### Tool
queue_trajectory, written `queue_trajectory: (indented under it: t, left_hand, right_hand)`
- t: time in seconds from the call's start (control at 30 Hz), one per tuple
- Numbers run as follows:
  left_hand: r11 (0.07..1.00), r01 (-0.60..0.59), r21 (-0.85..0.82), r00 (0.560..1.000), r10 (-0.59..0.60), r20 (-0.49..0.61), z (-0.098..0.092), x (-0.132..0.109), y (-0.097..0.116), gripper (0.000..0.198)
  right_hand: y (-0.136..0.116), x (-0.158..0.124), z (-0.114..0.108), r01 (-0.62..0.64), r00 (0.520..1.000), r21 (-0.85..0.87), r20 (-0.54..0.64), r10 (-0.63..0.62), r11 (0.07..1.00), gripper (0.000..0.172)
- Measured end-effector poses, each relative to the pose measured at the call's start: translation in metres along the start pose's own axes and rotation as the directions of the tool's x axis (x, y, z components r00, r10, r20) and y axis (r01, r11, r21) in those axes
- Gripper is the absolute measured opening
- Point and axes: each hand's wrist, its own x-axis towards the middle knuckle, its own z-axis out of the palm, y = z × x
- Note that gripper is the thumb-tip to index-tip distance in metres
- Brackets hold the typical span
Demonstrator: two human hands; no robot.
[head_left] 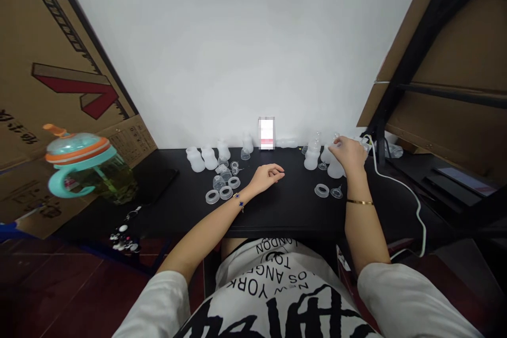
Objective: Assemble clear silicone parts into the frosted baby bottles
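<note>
My right hand [348, 153] is at the bottle group on the right, fingers closed at the top of a translucent piece whose shape is mostly hidden. Beside it stand white bottles [311, 159], and a clear ring [321, 190] and a small clear nipple-shaped piece [336, 192] lie nearer me. My left hand [268, 177] rests above the middle of the black table, fingers loosely curled and apart, holding nothing. To its left are clear rings [225, 192], clear domed caps [218, 183] and several white bottles [195, 159].
A lit phone [266, 133] leans against the wall. At the left are a teal and orange drink jug [93, 169], a dark flat object [158, 186] and a beaded keychain [124, 236]. A white cable [407, 187] runs down at the right, beside a black frame.
</note>
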Motion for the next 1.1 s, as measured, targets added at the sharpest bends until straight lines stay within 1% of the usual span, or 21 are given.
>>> queue_trajectory:
  t: [0.17, 0.3, 0.4, 0.47, 0.57, 0.7, 0.77, 0.87, 0.97, 1.1]
  left_hand:
    - [1.000, 0.000, 0.023, 1.000, 0.000, 0.002, 0.000, -0.001, 0.003, 0.025]
    - [0.999, -0.009, 0.050, 1.000, 0.008, 0.012, 0.000, -0.001, 0.003, 0.024]
    - [0.995, -0.027, 0.101, 1.000, 0.027, 0.005, 0.000, -0.002, 0.000, 0.023]
    - [0.985, -0.044, 0.166, 0.999, 0.046, -0.007, 0.000, -0.002, 0.000, 0.021]
    - [0.947, -0.043, 0.319, 0.998, 0.057, -0.033, -0.002, -0.003, 0.002, 0.017]
    - [0.831, -0.011, 0.557, 0.987, 0.098, -0.127, -0.012, -0.002, 0.006, 0.017]
    - [0.764, 0.025, 0.645, 0.979, 0.113, -0.170, -0.020, 0.000, 0.007, 0.018]
    - [0.676, 0.126, 0.726, 0.970, 0.068, -0.232, -0.036, 0.001, 0.009, 0.020]
    - [0.622, 0.244, 0.744, 0.947, 0.014, -0.322, -0.054, 0.003, 0.009, 0.021]
    - [0.577, 0.402, 0.711, 0.897, -0.094, -0.432, -0.079, 0.000, 0.003, 0.020]
  right_hand:
    - [0.000, 0.000, -0.001, -0.065, 0.998, 0.003, 0.006, 0.065, 0.998, 0.035]
    - [0.002, 0.001, 0.003, -0.085, 0.996, 0.034, -0.029, 0.086, 0.996, 0.033]
    - [0.004, 0.003, 0.004, -0.101, 0.994, 0.057, -0.046, 0.103, 0.993, 0.031]
    - [0.005, 0.003, 0.005, -0.099, 0.992, 0.086, -0.072, 0.106, 0.991, 0.030]
    - [0.005, 0.003, 0.004, -0.086, 0.989, 0.120, -0.111, 0.100, 0.989, 0.030]
    - [0.002, 0.001, 0.002, -0.091, 0.988, 0.106, -0.113, 0.103, 0.990, 0.031]
    - [0.001, 0.000, 0.000, -0.098, 0.988, 0.101, -0.110, 0.109, 0.990, 0.030]
    - [0.000, 0.000, -0.001, -0.109, 0.985, 0.115, -0.122, 0.123, 0.987, 0.029]
    - [0.001, 0.001, 0.000, -0.111, 0.982, 0.135, -0.137, 0.130, 0.985, 0.027]
    - [0.001, 0.003, 0.003, -0.110, 0.974, 0.166, -0.179, 0.139, 0.980, 0.025]
